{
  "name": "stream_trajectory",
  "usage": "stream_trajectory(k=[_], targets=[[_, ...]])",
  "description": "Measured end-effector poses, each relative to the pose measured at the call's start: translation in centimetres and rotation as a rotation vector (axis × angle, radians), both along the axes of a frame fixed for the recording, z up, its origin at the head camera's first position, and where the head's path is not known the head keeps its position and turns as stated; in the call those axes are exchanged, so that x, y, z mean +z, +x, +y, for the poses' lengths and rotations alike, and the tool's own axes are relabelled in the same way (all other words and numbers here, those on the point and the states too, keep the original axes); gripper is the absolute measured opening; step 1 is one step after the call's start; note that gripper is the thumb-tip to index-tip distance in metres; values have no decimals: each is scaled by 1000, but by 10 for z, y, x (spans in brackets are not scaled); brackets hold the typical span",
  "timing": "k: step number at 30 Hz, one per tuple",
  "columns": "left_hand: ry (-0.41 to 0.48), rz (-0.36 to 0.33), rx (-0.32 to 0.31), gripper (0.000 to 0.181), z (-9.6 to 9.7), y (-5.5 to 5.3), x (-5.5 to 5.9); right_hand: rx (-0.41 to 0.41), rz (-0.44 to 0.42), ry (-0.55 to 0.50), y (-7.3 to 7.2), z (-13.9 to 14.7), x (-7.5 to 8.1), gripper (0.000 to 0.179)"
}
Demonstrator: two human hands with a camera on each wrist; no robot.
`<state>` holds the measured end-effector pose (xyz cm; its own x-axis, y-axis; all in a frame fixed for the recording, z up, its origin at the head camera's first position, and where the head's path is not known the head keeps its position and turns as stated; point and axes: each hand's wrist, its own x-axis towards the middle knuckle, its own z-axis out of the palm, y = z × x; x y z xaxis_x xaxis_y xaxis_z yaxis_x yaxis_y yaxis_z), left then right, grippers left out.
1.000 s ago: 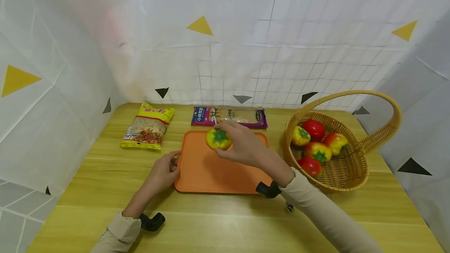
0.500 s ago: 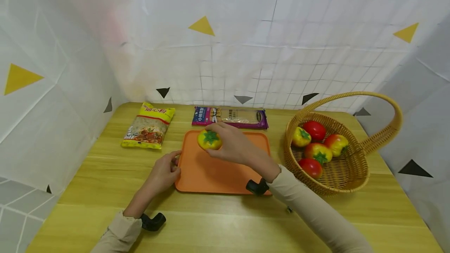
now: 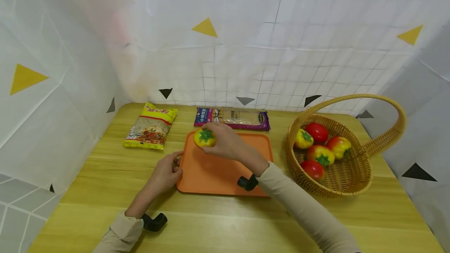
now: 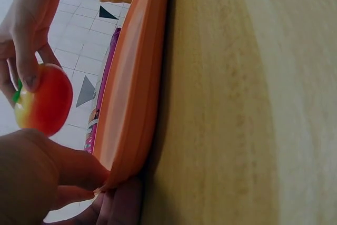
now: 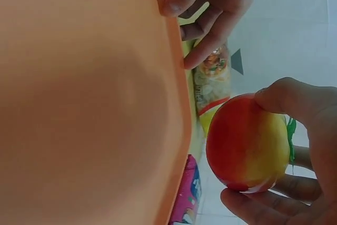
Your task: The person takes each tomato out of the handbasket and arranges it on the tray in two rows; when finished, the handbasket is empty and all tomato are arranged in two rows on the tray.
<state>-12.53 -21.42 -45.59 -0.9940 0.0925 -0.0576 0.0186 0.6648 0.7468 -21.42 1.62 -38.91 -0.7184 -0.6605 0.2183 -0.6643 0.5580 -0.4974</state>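
My right hand (image 3: 225, 141) holds a red-and-yellow fruit (image 3: 204, 138) with a green star-shaped leaf top, pinched between thumb and fingers. In the head view the fruit hangs over the far left corner of an orange tray (image 3: 218, 179); the right wrist view shows its red side (image 5: 237, 146), apart from the tray. My left hand (image 3: 164, 171) grips the tray's left rim. In the left wrist view its fingers (image 4: 79, 169) lie at the tray's corner, some above the rim and some beneath it.
A wicker basket (image 3: 365, 175) with a tall handle stands on the right, holding several red and red-and-yellow fruits (image 3: 320, 154). A yellow noodle bag (image 3: 151, 127) lies back left. Behind the tray lies a purple noodle packet (image 3: 246, 118). Patterned white sheeting encloses the wooden table (image 3: 211, 221).
My right hand has carried the fruit leftward over the tray, toward its far left corner. The left hand stays at the tray's rim. The head view has shifted slightly.
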Motion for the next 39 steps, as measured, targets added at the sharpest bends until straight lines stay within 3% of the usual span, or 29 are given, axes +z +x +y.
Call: stream_trajectory(k=[30,39], targets=[[27,14,5,58,-1,1,-2,-44,-75,116,-33,-27,-37,58],[28,0,15,60,-1,0,-2,-41,-85,120,-32,-25,-37,76]])
